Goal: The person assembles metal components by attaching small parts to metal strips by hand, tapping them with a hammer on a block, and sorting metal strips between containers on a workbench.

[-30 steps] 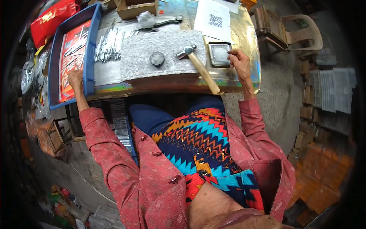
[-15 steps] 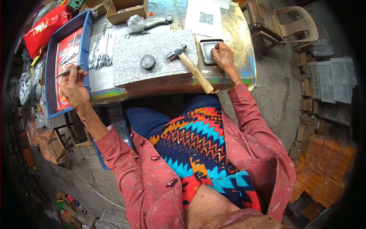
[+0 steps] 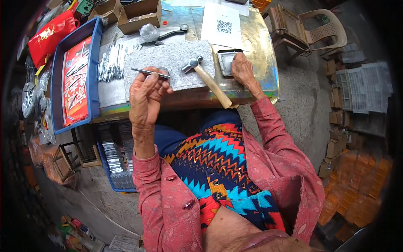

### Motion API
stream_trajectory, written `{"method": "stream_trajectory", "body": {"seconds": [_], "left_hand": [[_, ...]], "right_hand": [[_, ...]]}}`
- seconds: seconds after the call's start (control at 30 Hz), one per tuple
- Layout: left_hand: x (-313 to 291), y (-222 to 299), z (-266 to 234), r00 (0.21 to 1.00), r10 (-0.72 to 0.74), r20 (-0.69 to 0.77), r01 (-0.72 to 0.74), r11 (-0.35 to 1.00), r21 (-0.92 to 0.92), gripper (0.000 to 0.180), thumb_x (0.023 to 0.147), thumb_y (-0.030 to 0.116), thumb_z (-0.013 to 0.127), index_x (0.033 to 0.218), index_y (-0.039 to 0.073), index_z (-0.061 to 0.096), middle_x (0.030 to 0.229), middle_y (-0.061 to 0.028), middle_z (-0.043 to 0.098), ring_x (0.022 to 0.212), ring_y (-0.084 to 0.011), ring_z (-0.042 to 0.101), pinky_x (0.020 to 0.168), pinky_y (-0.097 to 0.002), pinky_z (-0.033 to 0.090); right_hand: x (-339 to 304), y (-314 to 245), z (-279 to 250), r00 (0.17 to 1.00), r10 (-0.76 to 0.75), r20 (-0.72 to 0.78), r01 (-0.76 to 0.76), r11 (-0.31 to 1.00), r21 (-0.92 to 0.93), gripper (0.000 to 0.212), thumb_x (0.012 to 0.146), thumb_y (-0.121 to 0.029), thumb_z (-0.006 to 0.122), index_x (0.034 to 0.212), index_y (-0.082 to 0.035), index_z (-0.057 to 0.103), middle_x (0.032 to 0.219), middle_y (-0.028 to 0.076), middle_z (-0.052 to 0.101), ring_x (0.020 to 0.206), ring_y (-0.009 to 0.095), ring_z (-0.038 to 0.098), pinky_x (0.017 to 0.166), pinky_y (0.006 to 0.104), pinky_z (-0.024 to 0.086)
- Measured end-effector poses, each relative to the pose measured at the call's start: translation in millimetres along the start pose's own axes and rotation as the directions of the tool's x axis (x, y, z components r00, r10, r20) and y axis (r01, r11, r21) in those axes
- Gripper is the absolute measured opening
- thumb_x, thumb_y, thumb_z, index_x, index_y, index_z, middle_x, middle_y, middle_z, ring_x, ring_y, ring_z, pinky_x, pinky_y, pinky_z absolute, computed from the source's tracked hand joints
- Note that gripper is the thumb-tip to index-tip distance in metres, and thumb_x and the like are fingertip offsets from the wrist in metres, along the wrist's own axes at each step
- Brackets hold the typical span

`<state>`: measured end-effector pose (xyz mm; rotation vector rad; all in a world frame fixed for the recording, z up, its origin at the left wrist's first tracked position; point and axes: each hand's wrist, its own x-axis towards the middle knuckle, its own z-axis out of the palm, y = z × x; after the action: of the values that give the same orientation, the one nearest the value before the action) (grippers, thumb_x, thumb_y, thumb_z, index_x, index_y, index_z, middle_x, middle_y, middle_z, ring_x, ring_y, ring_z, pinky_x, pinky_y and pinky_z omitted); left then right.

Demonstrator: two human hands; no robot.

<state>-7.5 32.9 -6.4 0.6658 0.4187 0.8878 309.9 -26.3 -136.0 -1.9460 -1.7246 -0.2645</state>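
My left hand (image 3: 143, 98) is raised over the near-left edge of a speckled stone slab (image 3: 178, 51), its fingers pinching a slim, pointed metal rod (image 3: 140, 71). Behind those fingers, a small round dark-rimmed disc (image 3: 164, 70) on the slab is partly covered. At the slab's right side, my right hand (image 3: 245, 72) has its fingers drawn together at a small white, dark-edged tray (image 3: 226, 64); whatever they may hold is hidden. Between the hands lies a ball-peen hammer (image 3: 210, 83), head on the slab and wooden handle sticking out over the table's front edge.
A blue crate (image 3: 96, 52) with metal pieces on red printed paper stands at left, beside a pile of thin metal rods (image 3: 112, 63). Cardboard boxes (image 3: 140, 19), a black-handled tool (image 3: 170, 33) and a printed sheet (image 3: 222, 31) lie farther back. A chair (image 3: 323, 31) stands at right.
My left hand has moved right from the blue crate to above the slab, carrying the metal rod. The right hand stays by the white tray, its fingers slightly shifted.
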Motion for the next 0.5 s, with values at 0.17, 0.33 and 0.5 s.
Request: {"method": "stream_trajectory", "body": {"seconds": [0.17, 0.33, 0.5], "left_hand": [[1.1, -13.5, 8.5, 0.999, -0.033, -0.009, 0.033, 0.999, -0.023, 0.012, 0.085, 0.008, 0.054, 0.095, 0.003, 0.051, 0.087, -0.0117, 0.057, 0.070, -0.0171, 0.054, 0.062, -0.0307, 0.048], [4.1, -22.9, 13.3, 0.999, -0.024, -0.027, 0.024, 0.999, -0.032, 0.012, 0.084, 0.006, 0.055, 0.095, 0.002, 0.051, 0.086, -0.0122, 0.057, 0.070, -0.0173, 0.055, 0.061, -0.0305, 0.050], [7.1, -29.1, 17.4, 0.999, 0.027, -0.046, -0.028, 0.999, -0.027, 0.012, 0.084, 0.006, 0.056, 0.094, 0.003, 0.051, 0.084, -0.0119, 0.059, 0.068, -0.0171, 0.057, 0.060, -0.0292, 0.051]], "right_hand": [[7.6, -12.0, -24.8, 0.795, 0.443, 0.414, -0.601, 0.486, 0.635, 0.010, 0.077, -0.004, 0.050, 0.080, 0.004, 0.046, 0.071, 0.012, 0.053, 0.055, 0.016, 0.052, 0.049, 0.0286, 0.044], [6.0, -18.0, -29.4, 0.717, 0.453, 0.530, -0.531, -0.137, 0.836, 0.009, 0.079, 0.000, 0.052, 0.087, 0.004, 0.050, 0.072, 0.008, 0.052, 0.055, 0.010, 0.047, 0.048, 0.0216, 0.041], [14.7, -50.1, -64.7, 0.794, 0.242, 0.558, -0.447, -0.391, 0.805, 0.012, 0.082, -0.002, 0.053, 0.093, 0.003, 0.052, 0.082, 0.008, 0.052, 0.064, 0.009, 0.047, 0.053, 0.0198, 0.040]]}}
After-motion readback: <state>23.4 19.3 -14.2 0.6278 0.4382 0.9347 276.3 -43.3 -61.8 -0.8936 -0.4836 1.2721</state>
